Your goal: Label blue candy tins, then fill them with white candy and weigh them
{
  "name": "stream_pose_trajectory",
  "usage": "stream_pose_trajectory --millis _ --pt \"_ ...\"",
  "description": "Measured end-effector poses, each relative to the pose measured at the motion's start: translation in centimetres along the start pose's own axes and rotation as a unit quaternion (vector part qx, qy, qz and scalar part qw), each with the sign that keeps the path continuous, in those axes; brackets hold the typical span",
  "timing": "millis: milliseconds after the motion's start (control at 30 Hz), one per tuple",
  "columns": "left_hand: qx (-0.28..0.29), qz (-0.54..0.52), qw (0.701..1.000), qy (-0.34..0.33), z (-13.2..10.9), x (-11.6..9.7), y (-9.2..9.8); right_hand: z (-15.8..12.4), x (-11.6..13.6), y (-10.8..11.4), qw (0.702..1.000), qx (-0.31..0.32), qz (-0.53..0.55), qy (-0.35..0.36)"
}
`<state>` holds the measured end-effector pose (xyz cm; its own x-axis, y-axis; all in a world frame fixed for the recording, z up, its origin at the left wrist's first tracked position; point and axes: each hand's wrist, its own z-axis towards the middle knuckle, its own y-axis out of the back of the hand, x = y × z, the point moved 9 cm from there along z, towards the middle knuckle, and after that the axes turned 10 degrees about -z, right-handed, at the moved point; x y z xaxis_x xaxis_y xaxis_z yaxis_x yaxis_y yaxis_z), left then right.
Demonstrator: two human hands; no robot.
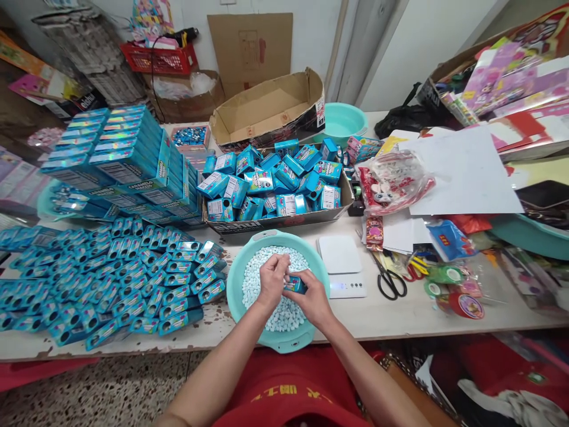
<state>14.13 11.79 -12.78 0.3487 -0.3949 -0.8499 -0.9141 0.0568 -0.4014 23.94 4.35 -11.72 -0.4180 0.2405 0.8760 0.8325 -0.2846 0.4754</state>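
A turquoise basin full of small white candies stands at the table's front edge. Over it, my right hand grips a small blue candy box between thumb and fingers. My left hand is closed in a pinch just left of the box; whatever lies in its fingertips is hidden. Many similar blue boxes with round holes lie in rows on the left. Behind the basin, a cardboard carton holds a heap of blue boxes.
To the basin's right are a white digital scale and black-handled scissors. Stacked blue display packs rise at the back left. Tape rolls, plastic bags and a white sheet crowd the right side.
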Motion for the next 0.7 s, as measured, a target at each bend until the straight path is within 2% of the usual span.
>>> stream_pose_trajectory --millis 100,267,500,700 --pt "-0.031 -0.046 0.998 0.016 -0.1 -0.8 0.2 -0.3 -0.2 0.4 0.999 -0.008 0.043 0.007" --pt "-0.019 -0.093 0.995 0.017 -0.2 -2.1 -0.1 -0.9 -1.9 0.9 0.997 -0.037 0.071 -0.012" --pt "-0.032 -0.094 0.995 0.014 0.1 -1.3 1.0 -1.0 -3.3 -0.1 0.992 -0.03 0.118 -0.021" --pt "-0.043 -0.057 0.997 0.015 0.1 -0.1 1.3 -1.2 -3.0 -1.1 0.997 -0.014 0.078 -0.016"
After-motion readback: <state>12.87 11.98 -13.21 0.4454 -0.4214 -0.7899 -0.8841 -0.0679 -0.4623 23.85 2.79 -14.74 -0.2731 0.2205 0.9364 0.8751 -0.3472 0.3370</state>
